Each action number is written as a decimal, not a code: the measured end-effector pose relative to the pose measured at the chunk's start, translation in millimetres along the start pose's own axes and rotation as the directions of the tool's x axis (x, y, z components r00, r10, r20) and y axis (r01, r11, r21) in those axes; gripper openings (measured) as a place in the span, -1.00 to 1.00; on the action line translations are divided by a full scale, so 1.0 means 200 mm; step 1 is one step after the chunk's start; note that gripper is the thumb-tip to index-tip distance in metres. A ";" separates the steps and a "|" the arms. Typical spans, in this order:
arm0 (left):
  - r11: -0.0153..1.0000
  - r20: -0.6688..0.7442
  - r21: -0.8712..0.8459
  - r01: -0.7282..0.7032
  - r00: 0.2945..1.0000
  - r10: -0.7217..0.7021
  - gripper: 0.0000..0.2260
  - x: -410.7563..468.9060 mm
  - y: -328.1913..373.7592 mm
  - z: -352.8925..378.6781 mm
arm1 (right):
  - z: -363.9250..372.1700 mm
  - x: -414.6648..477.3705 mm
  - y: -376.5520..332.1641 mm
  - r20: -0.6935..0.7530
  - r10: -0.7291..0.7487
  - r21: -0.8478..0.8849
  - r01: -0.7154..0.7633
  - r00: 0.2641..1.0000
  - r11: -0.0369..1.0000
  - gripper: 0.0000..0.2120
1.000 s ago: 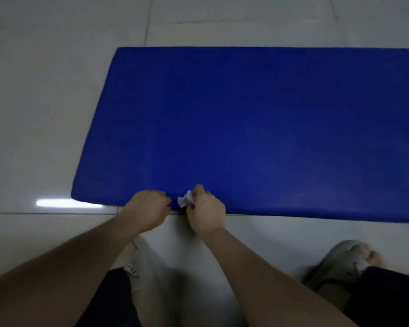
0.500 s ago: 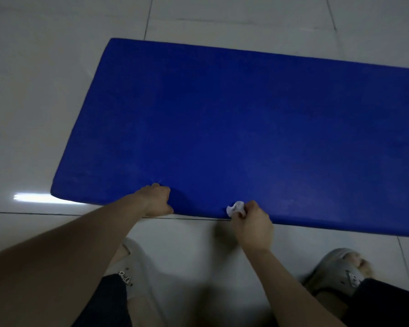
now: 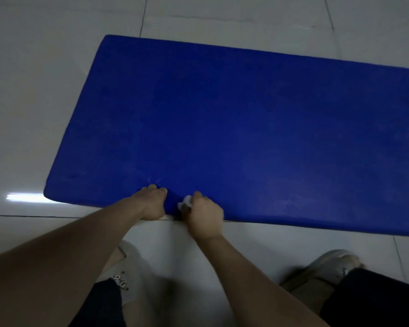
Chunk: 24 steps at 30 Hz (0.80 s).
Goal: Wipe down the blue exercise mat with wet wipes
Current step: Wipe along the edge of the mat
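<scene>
**A:** What does the head view show?

**B:** It looks down at a blue mat [image 3: 246,126] lying flat on a pale tiled floor [image 3: 33,90]. The mat stretches away from both grips and runs off to the right. Its short end is well to the left of them.

**A:** Where are the grips?

**B:** Both are bare hands at the mat's near long edge, close together. The left grip [image 3: 151,204] is clenched on that edge. Its fingers curl over the top, and the mat puckers into small creases just beyond the fingertips.

**A:** And the other one?

**B:** The right grip [image 3: 206,215] is just to the right of the left one. It is grasping a small crumpled white wipe [image 3: 185,201]. The wipe sticks out of the fist towards the left grip and sits against the mat's edge, between the two grips.

**A:** Anything else?

**B:** Behind the grips, towards the person, a pale slipper [image 3: 132,267] shows under the left forearm. A second slipper [image 3: 328,265] is out to the right, beside a dark trouser leg [image 3: 376,298]. Far to the left of the grips, a bright streak of light [image 3: 24,197] reflects off the floor.
</scene>
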State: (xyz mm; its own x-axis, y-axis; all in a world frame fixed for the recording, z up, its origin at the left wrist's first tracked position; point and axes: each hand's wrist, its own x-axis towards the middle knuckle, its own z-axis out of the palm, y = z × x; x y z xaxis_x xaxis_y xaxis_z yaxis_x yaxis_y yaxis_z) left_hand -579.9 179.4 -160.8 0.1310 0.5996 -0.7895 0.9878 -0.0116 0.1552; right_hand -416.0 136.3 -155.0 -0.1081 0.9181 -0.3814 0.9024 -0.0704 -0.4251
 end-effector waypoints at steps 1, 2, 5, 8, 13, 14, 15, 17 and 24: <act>1.000 0.008 0.007 0.008 1.000 -0.008 -0.85 0.00 0.00 0.00 | -0.04 -0.02 0.10 -0.018 0.061 0.009 -0.061 0.998 0.998 -0.72; 1.000 0.016 0.010 0.019 1.000 -0.019 -0.83 0.00 0.01 0.01 | -0.08 -0.04 0.21 -0.048 0.131 0.008 -0.131 0.990 0.991 -0.72; 0.999 0.004 0.026 0.021 1.000 -0.021 -0.71 0.00 0.01 0.01 | -0.20 -0.13 0.55 -0.143 0.312 0.019 -0.313 0.939 0.950 -0.73; 0.998 0.008 0.055 0.020 1.000 -0.021 -0.72 -0.01 0.01 0.01 | -0.25 -0.15 0.67 -0.137 0.436 0.073 -0.430 0.890 0.900 -0.72; 0.994 0.000 0.108 0.000 1.000 0.000 -0.61 0.02 0.00 0.02 | -0.07 -0.05 0.34 -0.068 0.358 0.091 -0.352 0.931 0.932 -0.66; 0.992 0.002 0.125 -0.006 1.000 0.006 -0.59 0.02 0.00 0.02 | -0.02 -0.03 0.24 -0.036 0.284 0.059 -0.281 0.958 0.958 -0.68; 0.989 0.004 0.148 -0.026 1.000 0.026 -0.59 0.03 0.00 0.02 | 0.02 -0.01 0.14 -0.002 0.202 0.033 -0.202 0.979 0.979 -0.71; 0.979 0.000 0.185 -0.085 0.996 0.086 -0.67 0.04 -0.01 0.02 | 0.08 0.01 -0.04 0.085 0.041 0.010 -0.042 0.996 0.999 -0.79; 0.979 -0.015 0.186 -0.082 0.996 0.086 -0.72 0.04 0.00 0.03 | -0.05 0.01 0.10 0.087 0.024 -0.119 -0.014 0.996 0.993 -0.74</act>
State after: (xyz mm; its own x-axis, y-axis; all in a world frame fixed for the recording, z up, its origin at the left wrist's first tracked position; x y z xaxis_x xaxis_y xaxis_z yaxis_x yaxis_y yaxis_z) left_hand -579.2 179.5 -169.6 0.2143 0.6084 -0.7642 0.9721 -0.2090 0.1062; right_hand -394.3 140.0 -155.2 -0.1224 0.8784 -0.4619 0.9471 -0.0358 -0.3189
